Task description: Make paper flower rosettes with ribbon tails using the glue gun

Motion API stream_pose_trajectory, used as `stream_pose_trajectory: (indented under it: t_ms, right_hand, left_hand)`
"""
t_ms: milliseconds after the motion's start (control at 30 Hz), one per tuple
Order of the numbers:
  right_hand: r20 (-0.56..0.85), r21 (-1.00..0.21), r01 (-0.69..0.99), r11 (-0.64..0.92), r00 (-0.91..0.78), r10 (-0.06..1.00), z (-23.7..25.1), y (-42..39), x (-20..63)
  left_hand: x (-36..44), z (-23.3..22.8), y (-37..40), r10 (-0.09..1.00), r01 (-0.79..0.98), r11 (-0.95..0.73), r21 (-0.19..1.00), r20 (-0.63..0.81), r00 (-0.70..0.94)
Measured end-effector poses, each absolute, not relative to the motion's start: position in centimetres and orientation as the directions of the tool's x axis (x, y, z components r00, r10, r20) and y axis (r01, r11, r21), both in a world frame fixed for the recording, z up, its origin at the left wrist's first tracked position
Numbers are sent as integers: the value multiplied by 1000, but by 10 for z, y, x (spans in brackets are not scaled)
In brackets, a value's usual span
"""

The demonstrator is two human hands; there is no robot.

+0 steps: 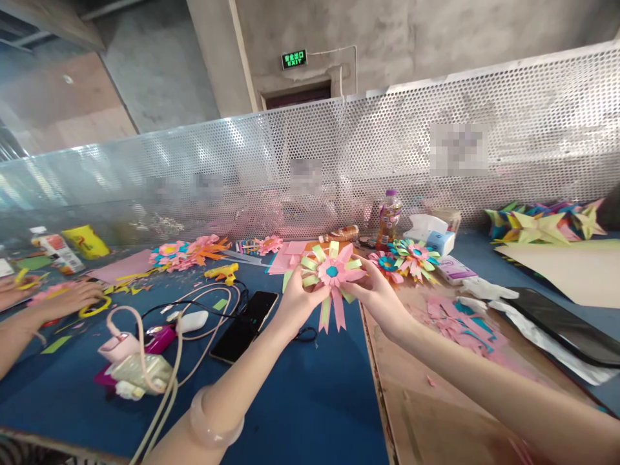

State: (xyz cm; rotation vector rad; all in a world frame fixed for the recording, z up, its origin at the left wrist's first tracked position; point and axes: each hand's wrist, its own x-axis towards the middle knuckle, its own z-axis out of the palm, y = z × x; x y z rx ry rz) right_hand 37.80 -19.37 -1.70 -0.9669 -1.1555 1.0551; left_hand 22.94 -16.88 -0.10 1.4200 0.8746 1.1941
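Both my hands hold up a paper flower (332, 272) with pink and light-green looped petals and a blue centre, above the blue table (310, 400). My left hand (296, 298) grips its left underside. My right hand (375, 292) pinches its right side. Two pink and green strips hang down from the flower between my hands. A pale bangle (213, 423) sits on my left forearm.
A black phone (245, 325) with cables, a white case (192, 320) and a charger lie at left. Finished flowers (411, 257), a bottle (389, 219), a tissue box (433, 236), a yellow glue gun (221, 272) and paper scraps (460, 323) surround. Another person's hands (68, 298) work far left. A perforated metal screen (339, 161) closes the back.
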Motion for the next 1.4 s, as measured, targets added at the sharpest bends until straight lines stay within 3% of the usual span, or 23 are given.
stream_pose_trajectory:
  t_ms: [267, 433, 600, 700, 867, 1133, 1400]
  right_hand:
    - [249, -958, -129, 256, 71, 966, -11, -196, 378]
    - [239, -967, -59, 249, 146, 960, -15, -195, 379]
    - [511, -846, 316, 430, 247, 823, -22, -189, 385]
    - [575, -795, 411, 446, 276, 770, -21, -187, 388]
    - [525, -841, 298, 451, 252, 813, -14, -188, 391]
    - [339, -934, -46, 355, 200, 919, -5, -188, 392]
    - [238, -949, -164, 268, 181, 954, -2, -188, 395]
  left_hand:
    - [228, 1, -169, 948, -66, -205, 977, 215, 234]
    - [228, -1, -168, 954, -75, -184, 980, 196, 228]
    - [232, -7, -171, 921, -106, -199, 974, 223, 321]
    - [235, -8, -175, 906, -108, -221, 969, 245, 345]
    - [236, -5, -179, 900, -74, -245, 967, 255, 353]
    - [233, -7, -172, 873, -77, -249, 966, 258, 414]
    - [229, -6, -171, 862, -16, -243, 970, 223, 456]
